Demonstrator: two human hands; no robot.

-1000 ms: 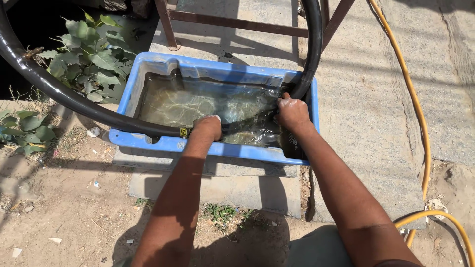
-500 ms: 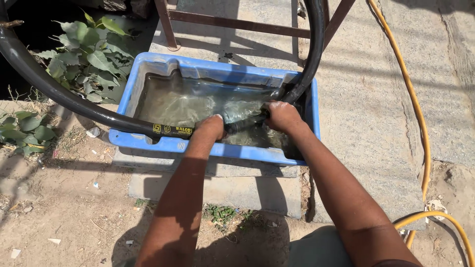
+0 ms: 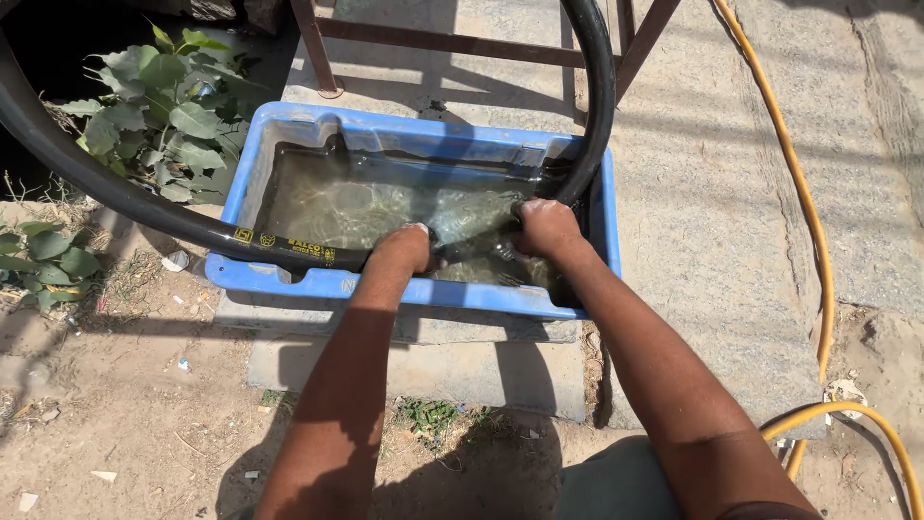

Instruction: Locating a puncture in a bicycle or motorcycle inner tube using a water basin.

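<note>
Two hands [image 3: 404,248] [image 3: 545,226], smooth rubber tube [image 3: 144,207], seemingly gripped

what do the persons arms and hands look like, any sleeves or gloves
Both arms are bare from wrist to upper arm, with no sleeves in view. The left hand and right hand wear no gloves. No watch, bands or rings show. Sunlight casts shadows along both forearms.

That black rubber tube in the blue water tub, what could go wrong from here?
1. The black tube bows stiffly over the blue tub's rim; if the left hand or right hand slips, it may spring up and splash.
2. The yellow hose loops beside the person, a possible trip hazard.
</note>
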